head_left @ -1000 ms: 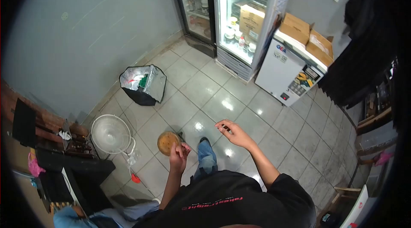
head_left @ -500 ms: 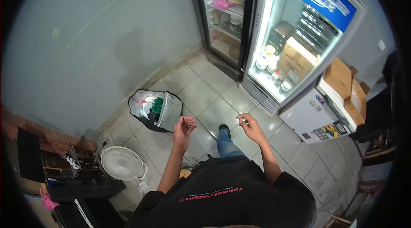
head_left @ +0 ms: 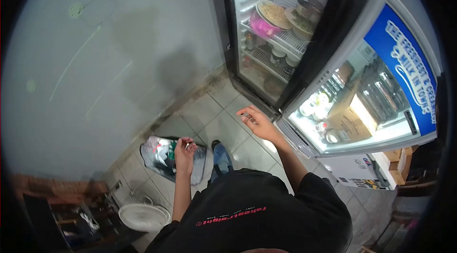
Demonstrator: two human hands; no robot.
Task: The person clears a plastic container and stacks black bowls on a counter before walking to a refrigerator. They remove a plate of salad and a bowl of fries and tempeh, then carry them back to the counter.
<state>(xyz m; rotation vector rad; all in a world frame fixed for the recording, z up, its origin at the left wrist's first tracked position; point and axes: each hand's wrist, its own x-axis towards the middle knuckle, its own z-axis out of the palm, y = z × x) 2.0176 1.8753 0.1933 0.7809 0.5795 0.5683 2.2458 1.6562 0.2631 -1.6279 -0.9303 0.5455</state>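
My left hand (head_left: 184, 157) hangs in the air with its fingers loosely curled and apart, and I see nothing held in it. From this view it overlaps an open bag (head_left: 194, 170) on the floor, which has a silvery lining and holds white and green cloth-like items. My right hand (head_left: 259, 124) is stretched forward, fingers extended and apart, also holding nothing. It is nearest to the dark-framed glass-door fridge (head_left: 238, 70), where plates of food, a pot and jars stand on wire shelves.
A lit fridge (head_left: 304, 143) with a blue sign holds a cardboard box (head_left: 350, 122) and bottles. Beyond it stands a white appliance (head_left: 350, 172) with an open carton (head_left: 402, 165) on top. A white fan (head_left: 145, 217) is at lower left, and a grey wall (head_left: 157, 29) rises on the left.
My view has moved forward, closer to the two fridges and the bag. My right hand has reached forward and its fingers have spread more. The left hand stays loosely curled.
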